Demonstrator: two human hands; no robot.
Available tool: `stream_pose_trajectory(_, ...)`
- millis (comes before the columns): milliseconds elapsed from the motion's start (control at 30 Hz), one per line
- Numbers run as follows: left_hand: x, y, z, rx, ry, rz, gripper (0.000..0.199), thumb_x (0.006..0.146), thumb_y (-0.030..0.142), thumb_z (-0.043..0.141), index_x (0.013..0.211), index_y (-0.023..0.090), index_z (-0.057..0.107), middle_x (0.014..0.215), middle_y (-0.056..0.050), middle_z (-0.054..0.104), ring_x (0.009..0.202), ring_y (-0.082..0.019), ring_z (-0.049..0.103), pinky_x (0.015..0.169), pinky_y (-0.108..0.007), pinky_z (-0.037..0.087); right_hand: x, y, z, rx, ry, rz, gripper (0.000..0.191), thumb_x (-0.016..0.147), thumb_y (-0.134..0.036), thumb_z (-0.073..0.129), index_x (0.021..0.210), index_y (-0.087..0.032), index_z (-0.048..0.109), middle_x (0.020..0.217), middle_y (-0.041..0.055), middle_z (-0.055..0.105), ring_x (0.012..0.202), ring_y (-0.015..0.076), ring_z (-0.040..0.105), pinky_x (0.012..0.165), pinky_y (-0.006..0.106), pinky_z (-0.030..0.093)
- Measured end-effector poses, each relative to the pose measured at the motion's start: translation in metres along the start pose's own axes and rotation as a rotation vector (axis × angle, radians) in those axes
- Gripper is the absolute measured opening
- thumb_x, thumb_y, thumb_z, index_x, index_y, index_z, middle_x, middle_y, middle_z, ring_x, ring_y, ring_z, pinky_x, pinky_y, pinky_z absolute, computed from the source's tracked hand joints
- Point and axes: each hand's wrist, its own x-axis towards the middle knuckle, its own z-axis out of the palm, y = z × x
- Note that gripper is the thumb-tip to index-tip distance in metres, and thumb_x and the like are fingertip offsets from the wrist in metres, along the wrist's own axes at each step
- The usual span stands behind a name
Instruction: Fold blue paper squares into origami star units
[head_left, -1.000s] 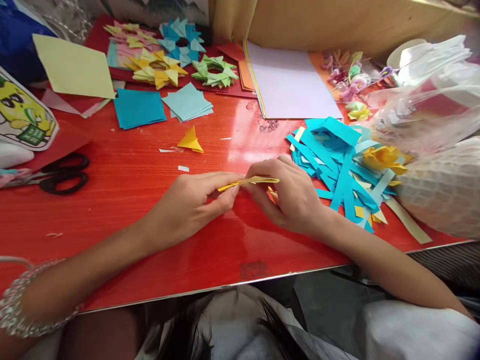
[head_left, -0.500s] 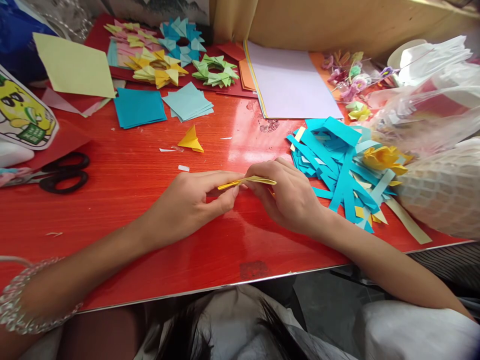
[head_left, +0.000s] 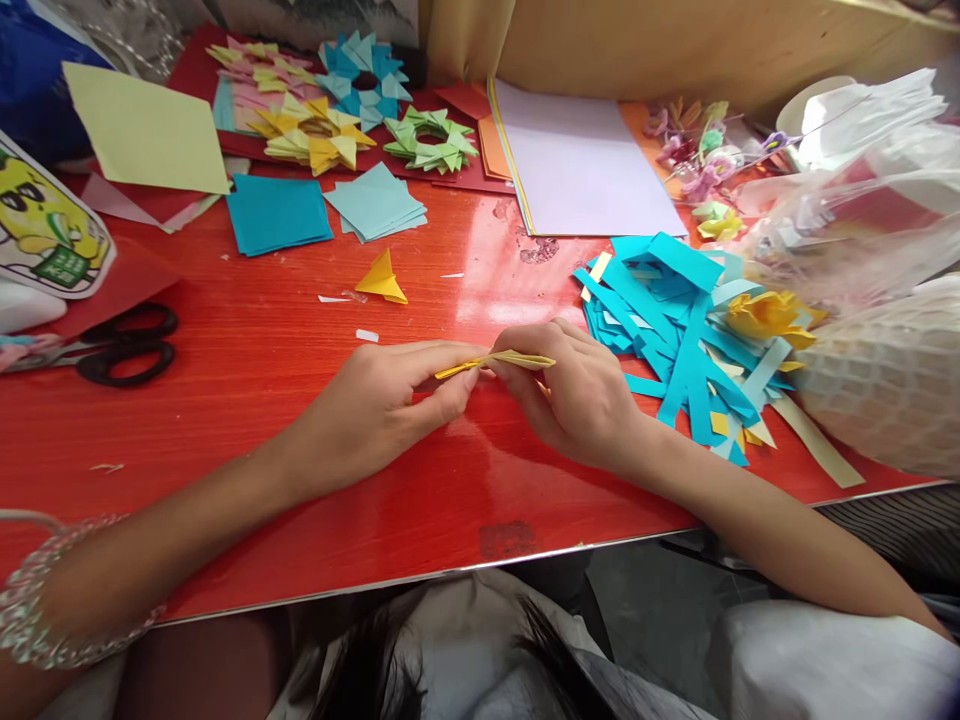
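A folded yellow paper piece (head_left: 523, 360) is pinched between both hands above the red table (head_left: 247, 540), seen almost edge-on. My left hand (head_left: 409, 390) grips its darker yellow end between thumb and fingers. On the paler end, my right hand (head_left: 581, 395) has its fingers closed, with the fingertips partly hidden behind the paper. Beyond the hands lies a small folded yellow paper piece (head_left: 382, 277) with pointed corners. Farther back are a stack of blue paper squares (head_left: 279, 215) and a stack of light blue squares (head_left: 377, 203).
Blue paper strips (head_left: 675, 340) heap up right of my hands, beside a foam-netted object (head_left: 885, 375). Black-handled scissors (head_left: 127, 345) lie at left. Folded paper rings, including a green one (head_left: 430, 140), and lilac sheets (head_left: 585, 160) are at the back.
The paler end of the held paper has spread slightly apart at its layers. Both hands stay in nearly the same place.
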Motion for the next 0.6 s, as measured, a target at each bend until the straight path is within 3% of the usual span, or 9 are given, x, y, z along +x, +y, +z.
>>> stream_pose_trajectory(167, 0.0006, 0.0006, -0.0008, 0.022, -0.013, -0.007, 0.03, 0.091, 0.031, 0.042, 0.103, 0.019, 0.067, 0.092, 0.001, 0.071, 0.081, -0.012, 0.063, 0.069, -0.019, 0.044, -0.0007, 0.0009, -0.0002, -0.005, -0.006, -0.017, 0.007, 0.09, -0.014, 0.047, 0.095, -0.016, 0.044, 0.073, 0.0023, 0.063, 0.056, 0.0111, 0.051, 0.056, 0.025, 0.04)
stream_pose_trajectory(600, -0.0006, 0.0023, -0.0022, 0.013, -0.022, -0.05, 0.032, 0.09, 0.034, 0.043, 0.113, 0.023, 0.065, 0.102, 0.001, 0.071, 0.088, -0.016, 0.064, 0.073, -0.02, 0.047, -0.0007, -0.0021, -0.0001, 0.023, 0.013, -0.017, 0.009, 0.087, -0.011, 0.05, 0.095, -0.014, 0.047, 0.068, 0.0025, 0.063, 0.053, 0.0112, 0.05, 0.055, 0.025, 0.04)
